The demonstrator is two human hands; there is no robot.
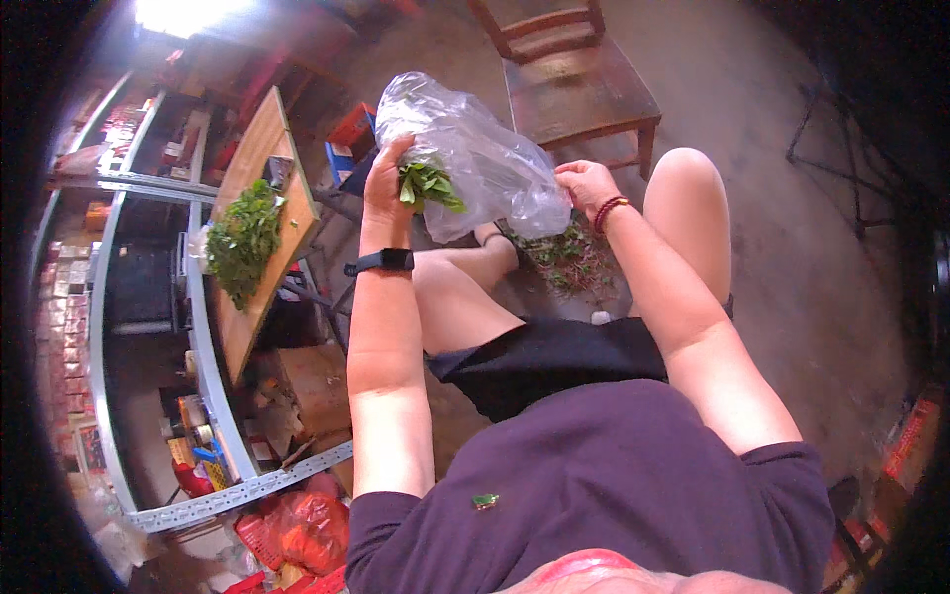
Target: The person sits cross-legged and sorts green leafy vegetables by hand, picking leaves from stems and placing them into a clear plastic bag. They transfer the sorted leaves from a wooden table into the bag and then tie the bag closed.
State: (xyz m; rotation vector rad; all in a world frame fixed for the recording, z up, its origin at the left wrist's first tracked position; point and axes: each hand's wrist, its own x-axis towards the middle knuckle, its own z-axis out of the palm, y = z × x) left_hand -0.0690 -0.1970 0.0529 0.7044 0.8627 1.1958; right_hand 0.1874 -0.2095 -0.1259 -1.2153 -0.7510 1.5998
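Note:
My left hand (pixel 390 178), with a dark watch at the wrist, is closed around a small bunch of green leaves (pixel 430 187) and the near side of a clear plastic bag (pixel 482 141). My right hand (pixel 588 189), wearing a dark red bracelet, pinches the right edge of the same bag. The bag is spread between both hands above my knees. Beneath it, on the floor, lies a scattered heap of stems and leaves (pixel 571 260). A larger pile of leafy greens (pixel 246 241) rests on a wooden board table (pixel 271 297) to the left.
A wooden chair (pixel 564 96) stands ahead. Metal shelving (pixel 211 356) with stored goods lines the left side. Red plastic bags (pixel 315 523) lie at the lower left. A small leaf piece (pixel 485 501) sits on my dark shirt. A folding metal frame (pixel 839 163) is at the right.

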